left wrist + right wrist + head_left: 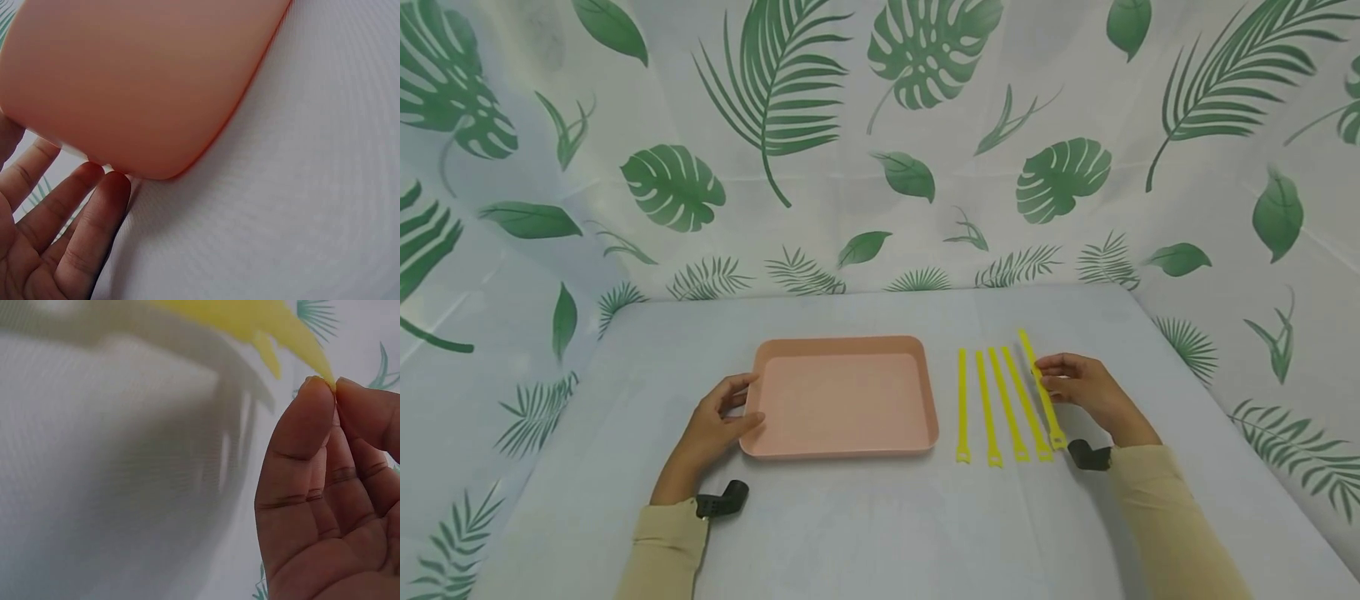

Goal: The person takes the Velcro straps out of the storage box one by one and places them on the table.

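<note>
A pink rectangular tray [842,404] lies on the white table. My left hand [711,425] holds its left edge, thumb at the rim near the front corner and fingers farther back; the left wrist view shows the fingertips against the tray's edge [144,165]. To the right of the tray, several thin yellow cable straps [989,408] lie side by side, each with a wider slotted end toward me. My right hand [1086,392] pinches the rightmost yellow strap [1043,396] between thumb and fingertips. In the right wrist view this strap [244,322] hangs over its shadow.
White cloth covers the table [850,533]. Behind it and at both sides hangs a white curtain [842,100] printed with green leaves. A small black camera sits on each wrist, the left one [722,500] near the tray's front corner, the right one [1090,456] beside the straps.
</note>
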Available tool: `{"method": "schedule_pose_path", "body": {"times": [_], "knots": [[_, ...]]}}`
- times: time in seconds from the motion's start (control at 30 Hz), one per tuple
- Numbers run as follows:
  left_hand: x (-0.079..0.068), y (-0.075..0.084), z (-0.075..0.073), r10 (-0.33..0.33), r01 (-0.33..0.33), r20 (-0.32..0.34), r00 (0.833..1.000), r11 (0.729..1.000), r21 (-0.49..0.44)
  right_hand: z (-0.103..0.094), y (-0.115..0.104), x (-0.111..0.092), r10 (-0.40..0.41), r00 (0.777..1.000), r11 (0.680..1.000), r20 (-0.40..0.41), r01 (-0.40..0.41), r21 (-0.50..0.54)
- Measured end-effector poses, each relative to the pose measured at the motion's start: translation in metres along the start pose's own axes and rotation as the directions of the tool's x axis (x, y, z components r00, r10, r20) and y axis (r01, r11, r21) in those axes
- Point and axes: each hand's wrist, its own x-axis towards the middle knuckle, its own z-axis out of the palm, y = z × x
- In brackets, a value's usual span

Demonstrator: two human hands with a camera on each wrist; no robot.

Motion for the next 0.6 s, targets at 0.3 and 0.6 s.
{"method": "schedule_pose_path", "body": {"times": [0.3, 0.6], "knots": [[-0.0007, 0.0012, -0.0017, 0.017, -0.017, 0.006, 1.000, 1.000, -0.007, -0.0004, 0.0071, 0.0043, 0.038, 0.999, 0.997, -0.016, -0.039, -0.063], [0.0002, -0.0001, -0.0018, 0.017, -0.017, 0.006, 1.000, 1.000, -0.015, 0.0053, 0.0082, 0.0061, 0.030, 0.999, 0.980, -0.039, -0.037, -0.198]]}}
